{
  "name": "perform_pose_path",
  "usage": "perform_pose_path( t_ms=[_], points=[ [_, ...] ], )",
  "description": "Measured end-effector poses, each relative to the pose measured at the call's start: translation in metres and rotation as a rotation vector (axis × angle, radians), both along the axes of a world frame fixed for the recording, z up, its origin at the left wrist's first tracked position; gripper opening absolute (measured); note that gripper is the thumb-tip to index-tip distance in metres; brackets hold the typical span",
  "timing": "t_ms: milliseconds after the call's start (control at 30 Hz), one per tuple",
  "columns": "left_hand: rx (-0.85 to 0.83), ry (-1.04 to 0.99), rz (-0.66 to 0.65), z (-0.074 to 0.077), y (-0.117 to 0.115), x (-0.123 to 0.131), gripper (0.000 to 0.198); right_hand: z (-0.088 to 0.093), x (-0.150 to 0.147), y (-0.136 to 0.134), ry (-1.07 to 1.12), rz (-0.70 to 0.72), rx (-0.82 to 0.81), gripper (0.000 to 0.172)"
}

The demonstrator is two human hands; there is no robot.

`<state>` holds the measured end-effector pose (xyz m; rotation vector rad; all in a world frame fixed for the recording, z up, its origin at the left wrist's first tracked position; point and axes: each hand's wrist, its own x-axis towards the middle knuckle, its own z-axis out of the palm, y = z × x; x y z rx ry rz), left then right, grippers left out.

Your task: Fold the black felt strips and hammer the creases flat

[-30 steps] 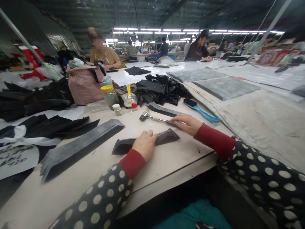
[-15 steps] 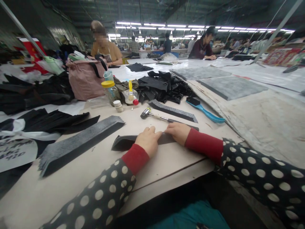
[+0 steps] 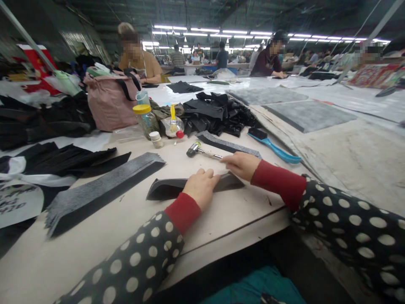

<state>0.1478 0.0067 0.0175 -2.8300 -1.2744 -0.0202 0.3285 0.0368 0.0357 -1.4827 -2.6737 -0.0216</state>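
Observation:
A folded black strip (image 3: pixel 167 188), leather-like, lies on the pale work surface in front of me. My left hand (image 3: pixel 200 188) is closed over its middle and presses it down, with the ends showing on either side. Just beyond it is a small hammer (image 3: pixel 205 153) with a round dark-and-yellow head and a metal shaft. My right hand (image 3: pixel 241 164) is closed around the rear of the hammer's handle, covering it. The hammer head still rests on the surface.
Stacked grey-and-black strips (image 3: pixel 104 192) lie left; another strip (image 3: pixel 221 143) lies behind the hammer. A blue-handled brush (image 3: pixel 278 150) is to the right. Farther back stand a yellow-lidded jar (image 3: pixel 147 120), a white bottle (image 3: pixel 156 139), a yellow paintbrush (image 3: pixel 173 118) and black scraps (image 3: pixel 209 109).
My right hand has left the black strip and moved slightly up and right onto the hammer's handle. The left hand stays on the strip, shifted a little to the right.

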Motion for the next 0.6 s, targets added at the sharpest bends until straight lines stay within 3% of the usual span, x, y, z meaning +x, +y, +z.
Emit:
perform_pose_path(
  t_ms=[167,333,433,533,600],
  points=[
    [-0.016,0.007,0.012,0.002,-0.003,0.002,0.036,-0.01,0.006,0.02,-0.135,-0.103,-0.013,0.036],
    [-0.032,0.014,0.022,0.003,-0.004,0.002,0.036,-0.015,0.003,0.017,-0.101,-0.204,-0.006,0.032],
    [-0.018,-0.008,0.023,0.002,-0.004,0.001,0.036,-0.008,0.018,-0.008,0.169,-0.258,-0.132,0.033],
    [-0.017,-0.028,0.019,0.001,-0.004,0.0,0.036,-0.003,0.041,-0.053,0.513,-0.424,-0.382,0.046],
    [-0.026,-0.031,0.018,0.0,-0.004,0.0,0.035,-0.002,0.056,-0.082,0.595,-0.488,-0.413,0.049]
  ],
)
